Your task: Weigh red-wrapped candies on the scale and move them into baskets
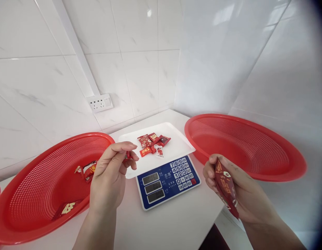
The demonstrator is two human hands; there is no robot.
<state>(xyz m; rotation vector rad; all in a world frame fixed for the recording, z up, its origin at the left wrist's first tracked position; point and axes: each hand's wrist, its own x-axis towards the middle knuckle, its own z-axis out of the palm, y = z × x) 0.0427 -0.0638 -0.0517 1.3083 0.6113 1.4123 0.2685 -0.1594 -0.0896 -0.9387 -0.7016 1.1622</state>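
Note:
My left hand (111, 170) is closed on a small red wrapped candy (128, 156), near the left edge of the scale's white tray (124, 136). In my right hand (241, 184) is a dark red snack packet (225, 184) with a flower print, held in front of the right basket. Several red packets (153, 138) lie in a cluster on the tray, with one white-and-red piece (159, 151) at the front. The scale's blue panel (168, 180) faces me, with number keys and three displays; their digits are hard to read.
A red mesh basket (38, 166) on the left holds a few wrapped pieces (88, 171) and a dark red packet (67, 209). Another red mesh basket (244, 121) stands at right against the wall. A socket (100, 103) is on the tiled wall behind the white table (161, 222).

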